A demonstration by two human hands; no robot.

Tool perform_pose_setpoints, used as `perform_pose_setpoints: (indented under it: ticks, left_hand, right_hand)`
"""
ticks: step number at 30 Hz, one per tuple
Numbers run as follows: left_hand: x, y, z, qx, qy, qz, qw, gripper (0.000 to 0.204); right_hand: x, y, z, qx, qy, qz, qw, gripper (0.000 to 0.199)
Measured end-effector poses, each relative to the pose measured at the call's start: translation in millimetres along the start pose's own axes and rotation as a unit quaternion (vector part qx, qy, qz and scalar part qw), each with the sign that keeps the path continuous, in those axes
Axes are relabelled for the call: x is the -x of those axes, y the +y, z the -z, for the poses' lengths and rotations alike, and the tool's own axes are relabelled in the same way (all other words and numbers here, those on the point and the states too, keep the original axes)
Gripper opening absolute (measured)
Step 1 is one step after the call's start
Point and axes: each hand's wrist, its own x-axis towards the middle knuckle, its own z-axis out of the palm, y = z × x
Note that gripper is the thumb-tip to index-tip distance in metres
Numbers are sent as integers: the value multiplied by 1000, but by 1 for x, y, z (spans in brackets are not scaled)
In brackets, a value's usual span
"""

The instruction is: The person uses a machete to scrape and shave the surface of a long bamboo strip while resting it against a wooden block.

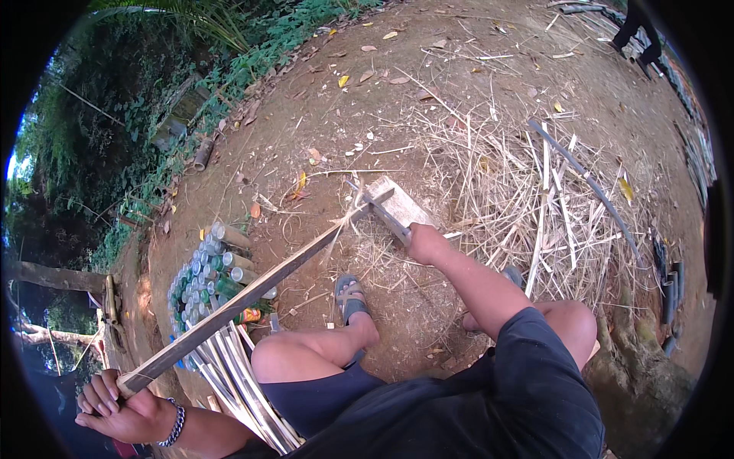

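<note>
The left hand (122, 409) grasps the near end of a long wooden bar (229, 307), with the fingers wrapped around it. The bar slopes away from this hand, and its far end lies over a pale block (409, 205), just beyond the right hand (428, 245). I suppose the block is there to give a firm support, while the left hand steadies the bar from far behind the cut.

The right hand grasps the handle of a knife (394, 224), and the blade crosses the bar near its far end (thin curls of wood hang there, so it is probably cutting). The two hands are well apart, which seems to keep the left fingers safe from the edge.

To the right of the left hand lie pale strips (245, 382), maybe placed within easy reach. Bottles (205, 268) lie heaped beyond it, and scraps (489, 183) spread on the ground beyond the right hand.

About brands, labels or writing: I cannot read any, not even on the bottles.
</note>
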Motion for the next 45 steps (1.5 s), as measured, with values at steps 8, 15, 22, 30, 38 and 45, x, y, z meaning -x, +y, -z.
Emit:
perform_pose_setpoints:
  ticks: [8, 15, 22, 30, 38, 45]
  left_hand:
    - [-38, -8, 3, 15, -35, 37, 999, 46]
    - [-63, -7, 18, -6, -56, 62, 997, 39]
    - [-64, -15, 8, 29, -74, 76, 994, 37]
    - [-60, -25, 31, 90, -98, 98, 986, 34]
    - [-89, -54, 48, 28, -73, 118, 990, 36]
    - [-124, -79, 67, 67, -135, 152, 977, 53]
  right_hand:
    - [-42, 33, -5, -6, -2, -3, 1000, 24]
    - [-48, 42, 6, -26, -12, 10, 1000, 34]
    - [-114, 151, -30, 52, -23, -98, 994, 32]
    - [-64, 122, -54, -530, -35, -96, 842, 15]
    - [-32, 88, -67, -725, -32, -136, 674, 17]
    - [-19, 82, -83, -784, -119, -128, 595, 21]
